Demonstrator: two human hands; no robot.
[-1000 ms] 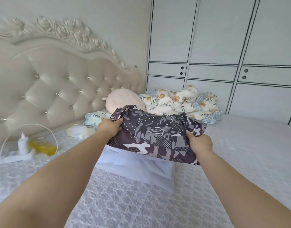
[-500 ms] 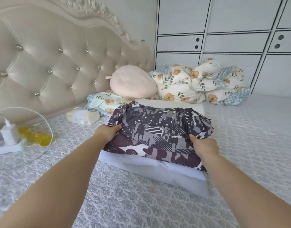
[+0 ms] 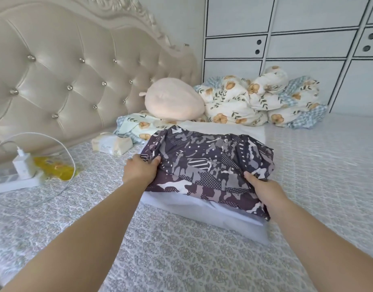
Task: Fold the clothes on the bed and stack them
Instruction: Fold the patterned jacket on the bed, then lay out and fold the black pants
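Bedroom shot: a bed [image 3: 202,260] with a grey patterned quilted cover, a tufted cream headboard [image 3: 76,70] on the left and white wardrobe doors [image 3: 286,39] behind. The camo-print garment [image 3: 206,167], dark purple and grey, is folded into a rough bundle sitting on top of a folded white piece [image 3: 202,209] in the middle of the bed, so the stack looks like it's already going.

The left hand [image 3: 140,172] grips the bundle's left edge, thumb on top and pinching the cloth, the rest of the fingers tucked underneath. The right hand [image 3: 263,189] does the same at the near right corner, thumb pressing down on the fabric, other fingers out of sight below.

Handling-wise I'd guess this thing is light, thin and floppy. It's puffing up on the right side and the folds look ready to spring open. Holding both side edges seems the way to go, then flattening it with the palms once it's squared on the white layer.

Hard to see: what kind of garment it actually is, how many white items are under it, and whether the back edge lines up. Further back there's a floral duvet heap [image 3: 263,100] and a pink plush pillow [image 3: 173,101]. On the left there's a tissue pack [image 3: 111,143], a charger on a power strip [image 3: 23,169] and something yellow I can't identify.
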